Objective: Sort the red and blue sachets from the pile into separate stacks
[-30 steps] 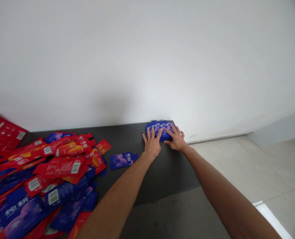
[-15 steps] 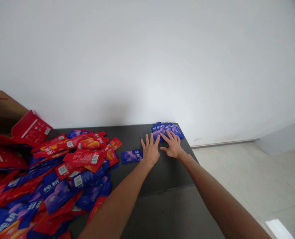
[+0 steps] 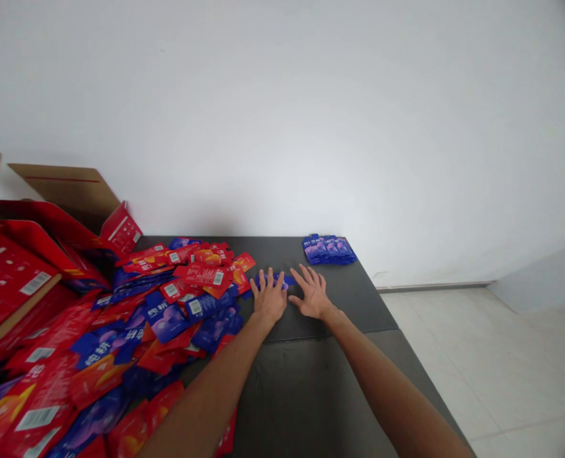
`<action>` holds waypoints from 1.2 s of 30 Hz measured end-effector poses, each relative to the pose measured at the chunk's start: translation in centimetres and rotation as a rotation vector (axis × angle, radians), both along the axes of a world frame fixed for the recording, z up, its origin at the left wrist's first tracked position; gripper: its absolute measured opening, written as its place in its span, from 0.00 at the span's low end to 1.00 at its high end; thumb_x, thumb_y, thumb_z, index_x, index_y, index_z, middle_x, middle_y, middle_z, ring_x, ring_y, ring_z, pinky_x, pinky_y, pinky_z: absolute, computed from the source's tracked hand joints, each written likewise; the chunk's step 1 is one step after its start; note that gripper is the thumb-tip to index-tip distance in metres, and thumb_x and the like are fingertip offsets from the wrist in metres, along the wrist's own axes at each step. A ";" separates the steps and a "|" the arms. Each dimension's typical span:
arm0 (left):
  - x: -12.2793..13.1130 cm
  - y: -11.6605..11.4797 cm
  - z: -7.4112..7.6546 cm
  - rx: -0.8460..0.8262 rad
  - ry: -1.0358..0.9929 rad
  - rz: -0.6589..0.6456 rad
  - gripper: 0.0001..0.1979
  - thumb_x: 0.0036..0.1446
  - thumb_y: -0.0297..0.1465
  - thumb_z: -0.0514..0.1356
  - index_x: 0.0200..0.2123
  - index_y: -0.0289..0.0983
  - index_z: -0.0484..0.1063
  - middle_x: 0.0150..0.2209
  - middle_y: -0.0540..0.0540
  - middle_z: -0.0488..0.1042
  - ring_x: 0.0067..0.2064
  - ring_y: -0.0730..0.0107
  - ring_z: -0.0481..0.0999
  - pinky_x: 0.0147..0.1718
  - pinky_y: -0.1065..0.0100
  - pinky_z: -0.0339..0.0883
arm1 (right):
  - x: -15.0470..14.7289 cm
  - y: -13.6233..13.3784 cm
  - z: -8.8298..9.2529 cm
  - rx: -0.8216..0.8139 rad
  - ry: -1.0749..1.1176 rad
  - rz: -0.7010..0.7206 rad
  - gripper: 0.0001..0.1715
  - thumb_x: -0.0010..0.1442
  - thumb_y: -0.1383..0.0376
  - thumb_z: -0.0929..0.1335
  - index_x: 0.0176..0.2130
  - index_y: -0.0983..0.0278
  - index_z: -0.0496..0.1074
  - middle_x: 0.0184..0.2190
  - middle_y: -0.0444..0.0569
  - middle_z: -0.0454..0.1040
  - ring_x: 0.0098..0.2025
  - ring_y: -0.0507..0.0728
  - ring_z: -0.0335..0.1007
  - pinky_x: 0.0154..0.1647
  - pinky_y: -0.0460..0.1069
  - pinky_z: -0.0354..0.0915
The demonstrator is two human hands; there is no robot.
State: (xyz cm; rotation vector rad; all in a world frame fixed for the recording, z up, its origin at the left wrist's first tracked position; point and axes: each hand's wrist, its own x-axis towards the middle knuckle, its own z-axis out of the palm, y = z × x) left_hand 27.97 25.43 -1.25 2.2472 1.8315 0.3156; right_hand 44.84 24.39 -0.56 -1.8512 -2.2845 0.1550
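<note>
blue pouch partly beneath left hand; right hand just beside; fingers spread on both

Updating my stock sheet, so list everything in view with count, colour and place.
Smooth flat tabletop: one, dark grey, centre and lower half.
Plain flat wall: one, white, behind the tabletop.
Tiled floor: one, pale, right.
Flat structure: one, pale grey, far right.
Printed cardboard box: at least one, red, brown inside, left.
Loose glossy pouches: many, too overlapped to count, red and blue, heaped left.
Overlapping pouch row: several, blue, back right tabletop corner.
Lone flat pouch: one, blue, mid tabletop, partly covered.
Forearms: two, bare, bottom.
Left hand: one, bare, over the lone pouch.
Right hand: one, bare, just right of it.
</note>
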 end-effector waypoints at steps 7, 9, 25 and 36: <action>-4.5 -4.3 -0.4 -0.017 0.030 -0.075 0.27 0.63 0.37 0.49 0.65 0.51 0.56 0.69 0.47 0.53 0.70 0.47 0.43 0.63 0.34 0.31 | -5.8 -5.0 0.3 -0.067 0.020 -0.042 0.46 0.60 0.51 0.64 0.70 0.53 0.41 0.72 0.48 0.36 0.70 0.67 0.32 0.66 0.67 0.34; -5.5 -5.8 -0.2 -0.039 0.029 -0.099 0.27 0.63 0.35 0.48 0.65 0.51 0.55 0.69 0.47 0.53 0.70 0.46 0.44 0.62 0.34 0.30 | -6.9 -6.6 0.4 -0.086 0.031 -0.054 0.46 0.60 0.51 0.64 0.70 0.54 0.43 0.72 0.48 0.37 0.70 0.66 0.32 0.66 0.65 0.32; -9.6 -16.2 -0.4 0.061 -0.022 -0.225 0.27 0.61 0.31 0.50 0.63 0.46 0.60 0.65 0.42 0.60 0.66 0.43 0.53 0.62 0.36 0.34 | -12.5 -17.2 -0.9 -0.051 0.030 -0.034 0.41 0.57 0.63 0.61 0.68 0.60 0.50 0.68 0.50 0.53 0.69 0.64 0.37 0.65 0.64 0.29; -10.9 -21.7 0.0 0.155 -0.023 -0.263 0.24 0.59 0.28 0.49 0.59 0.41 0.67 0.55 0.38 0.71 0.57 0.46 0.62 0.58 0.43 0.46 | -14.4 -22.5 -1.6 0.055 0.020 -0.063 0.44 0.52 0.63 0.66 0.66 0.59 0.54 0.64 0.53 0.60 0.66 0.69 0.39 0.62 0.66 0.32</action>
